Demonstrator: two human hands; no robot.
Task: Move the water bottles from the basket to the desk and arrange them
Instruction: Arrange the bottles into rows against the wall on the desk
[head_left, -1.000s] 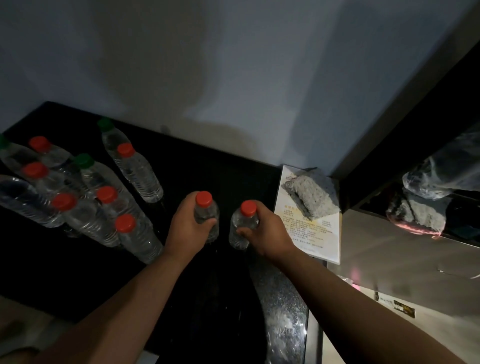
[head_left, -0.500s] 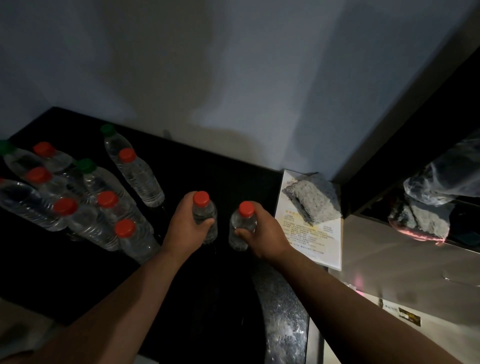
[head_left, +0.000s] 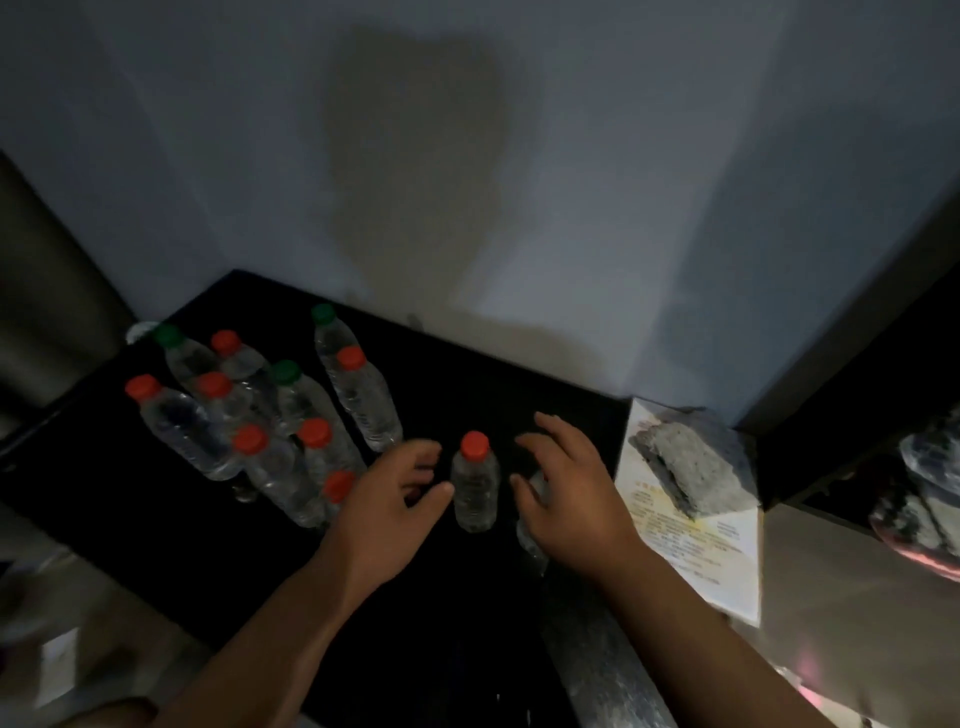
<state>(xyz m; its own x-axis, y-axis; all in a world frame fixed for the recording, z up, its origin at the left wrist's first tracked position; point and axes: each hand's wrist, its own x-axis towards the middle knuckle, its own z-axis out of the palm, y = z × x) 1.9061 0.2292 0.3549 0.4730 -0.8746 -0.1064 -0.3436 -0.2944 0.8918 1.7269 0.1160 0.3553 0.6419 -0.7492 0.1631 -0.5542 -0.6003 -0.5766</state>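
A clear water bottle with a red cap (head_left: 474, 483) stands upright on the black desk (head_left: 493, 374), between my two hands. My left hand (head_left: 389, 499) hovers just left of it, fingers spread and holding nothing. On the other side, my right hand (head_left: 569, 499) is also spread and empty. A second clear bottle (head_left: 531, 532) shows only in part beneath my right hand; its cap is hidden. Several more bottles with red and green caps (head_left: 291, 415) stand grouped on the desk's left part. No basket is in view.
A printed paper sheet (head_left: 696, 551) lies at the desk's right edge with a grey stone block (head_left: 691, 462) on it. A grey wall (head_left: 467, 182) runs behind the desk. A shiny ledge (head_left: 841, 613) with wrapped items sits to the right.
Both hands have let go of the two red-capped bottles they were gripping and opened. The view has shifted, so the bottle group appears further right.
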